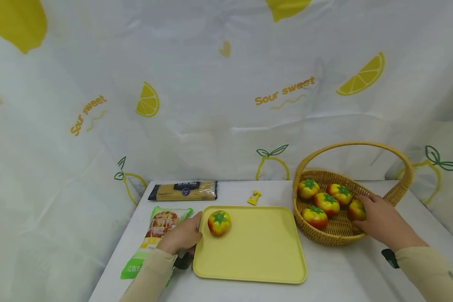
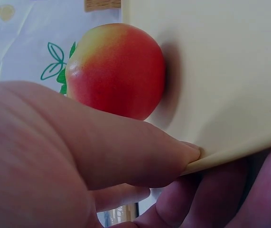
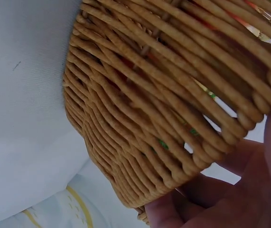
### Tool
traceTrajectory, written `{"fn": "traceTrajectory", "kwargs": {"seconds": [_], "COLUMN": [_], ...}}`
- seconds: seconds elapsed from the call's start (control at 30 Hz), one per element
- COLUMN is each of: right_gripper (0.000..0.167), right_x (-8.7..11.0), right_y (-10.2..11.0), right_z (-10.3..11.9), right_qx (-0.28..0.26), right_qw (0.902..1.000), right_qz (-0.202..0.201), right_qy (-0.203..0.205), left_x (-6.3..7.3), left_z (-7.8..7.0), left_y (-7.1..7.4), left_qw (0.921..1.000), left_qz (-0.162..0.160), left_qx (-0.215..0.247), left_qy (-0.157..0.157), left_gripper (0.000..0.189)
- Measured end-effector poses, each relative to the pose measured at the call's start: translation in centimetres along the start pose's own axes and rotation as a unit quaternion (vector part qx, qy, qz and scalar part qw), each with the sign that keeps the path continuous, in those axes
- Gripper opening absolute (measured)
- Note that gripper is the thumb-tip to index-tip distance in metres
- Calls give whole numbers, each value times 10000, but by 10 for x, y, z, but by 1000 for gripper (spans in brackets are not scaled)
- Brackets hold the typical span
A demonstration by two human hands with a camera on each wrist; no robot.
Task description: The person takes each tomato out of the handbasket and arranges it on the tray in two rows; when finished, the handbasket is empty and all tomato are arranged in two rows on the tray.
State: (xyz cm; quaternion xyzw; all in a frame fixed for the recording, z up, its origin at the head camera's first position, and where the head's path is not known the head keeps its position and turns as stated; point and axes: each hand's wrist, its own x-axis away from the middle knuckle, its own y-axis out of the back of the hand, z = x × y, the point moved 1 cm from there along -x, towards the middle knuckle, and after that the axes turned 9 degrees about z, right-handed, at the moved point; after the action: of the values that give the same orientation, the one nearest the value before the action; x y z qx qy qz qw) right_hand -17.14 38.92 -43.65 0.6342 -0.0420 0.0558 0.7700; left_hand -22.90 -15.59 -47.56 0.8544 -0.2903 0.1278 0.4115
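My left hand (image 1: pixel 183 233) grips the left edge of a yellow tray (image 1: pixel 256 247); in the left wrist view the thumb lies on top and the fingers are curled underneath. One red-and-yellow tomato (image 1: pixel 219 223) with green leaves sits at the tray's upper left. On the right, my right hand (image 1: pixel 381 220) reaches over the rim of a wicker basket (image 1: pixel 326 239), fingers and thumb around a tomato (image 1: pixel 357 209) at the basket's right side. Several more tomatoes (image 1: pixel 326 204) lie in the basket. The right wrist view shows the woven wall, with the held tomato mostly hidden.
A pack of spaghetti (image 1: pixel 185 191) lies at the back left of the white table (image 1: pixel 336 272). A green-and-white food bag (image 1: pixel 156 233) lies beside the left forearm. Behind the tray is a small yellow wrapped candy (image 1: pixel 254 197). The basket's tall handle (image 1: pixel 352 144) arches over it.
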Motion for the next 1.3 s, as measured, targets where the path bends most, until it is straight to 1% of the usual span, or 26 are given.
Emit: {"fn": "traceTrajectory", "kwargs": {"seconds": [0.1, 0.17, 0.4, 0.53, 0.67, 0.8, 1.0, 1.13, 1.3], "right_gripper": [84, 81, 68, 69, 74, 79, 82, 82, 83], "right_x": [-1, -2, -2, 0, 5, 11, 19, 23, 25], "right_y": [1, 0, -3, 1, 8, 16, 24, 26, 25], "right_z": [-2, -3, -3, -1, 3, 12, 31, 46, 64], "right_qx": [-42, -71, -121, -167, -201, -367, -621, -754, -952], "right_qw": [9999, 9999, 9996, 9995, 9994, 9989, 9978, 9970, 9947], "right_qz": [87, 77, -170, -194, -183, -160, -73, -176, -357], "right_qy": [-77, -118, -172, -201, -217, -235, -199, -81, 160], "left_x": [-1, -2, -2, 0, 2, 1, 0, 0, 1], "left_z": [0, 0, 1, 1, 2, 2, 2, 1, -3], "left_y": [-1, -2, -2, -2, -2, -1, -1, 0, 0], "left_qw": [10000, 10000, 10000, 10000, 10000, 10000, 10000, 10000, 9999], "left_qz": [29, 42, 42, 59, 55, 36, 17, 20, 51], "left_qx": [9, -14, -7, 55, 45, 23, -31, -74, -118], "left_qy": [-2, -30, -83, -51, -25, -27, -39, -5, -44], "left_gripper": [74, 74, 74, 76, 76, 76, 76, 76, 75]}}
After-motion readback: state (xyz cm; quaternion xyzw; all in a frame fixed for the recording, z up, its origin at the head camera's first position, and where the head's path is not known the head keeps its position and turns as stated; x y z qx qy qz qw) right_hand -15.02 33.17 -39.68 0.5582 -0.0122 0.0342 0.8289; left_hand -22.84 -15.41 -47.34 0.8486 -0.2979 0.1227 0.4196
